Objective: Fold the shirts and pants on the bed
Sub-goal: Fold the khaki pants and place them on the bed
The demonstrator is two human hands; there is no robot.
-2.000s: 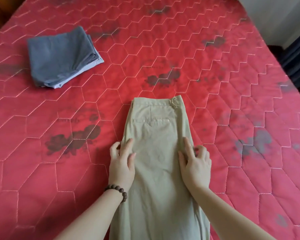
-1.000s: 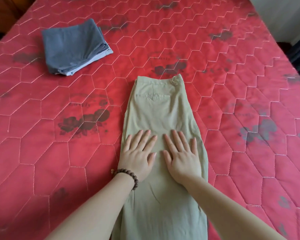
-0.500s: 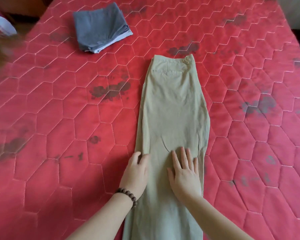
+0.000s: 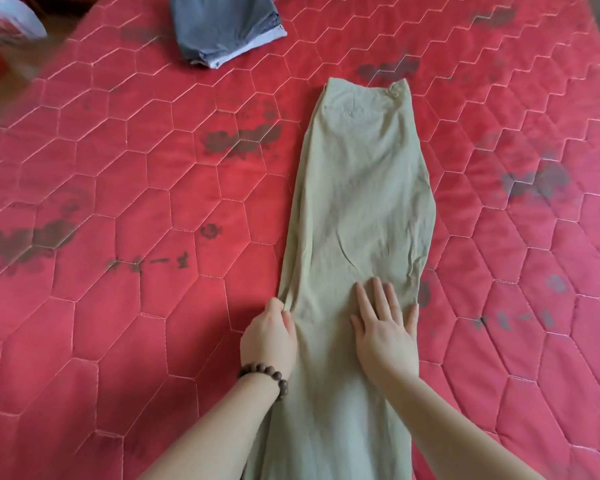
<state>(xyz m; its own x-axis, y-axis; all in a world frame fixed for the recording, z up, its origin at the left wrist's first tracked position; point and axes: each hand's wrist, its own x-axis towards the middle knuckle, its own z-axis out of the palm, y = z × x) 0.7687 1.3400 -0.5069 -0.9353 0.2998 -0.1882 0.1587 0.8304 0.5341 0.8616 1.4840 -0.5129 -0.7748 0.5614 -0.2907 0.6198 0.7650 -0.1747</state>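
Note:
Khaki pants lie lengthwise on the red quilted bed, folded leg on leg, waistband at the far end. My left hand, with a bead bracelet on the wrist, pinches the left edge of the pants around knee height. Flat on the cloth beside it lies my right hand, fingers straight and spread, near the right edge. The leg ends run out of view at the bottom.
A folded grey garment sits at the far left of the bed. A white bag shows beyond the bed's left edge. Dark flower prints dot the red cover.
Both hands slid down the pants toward me, smoothing the cloth. My left hand went from flat on the cloth to pinching the left edge. The view shifted so the grey garment sits higher.

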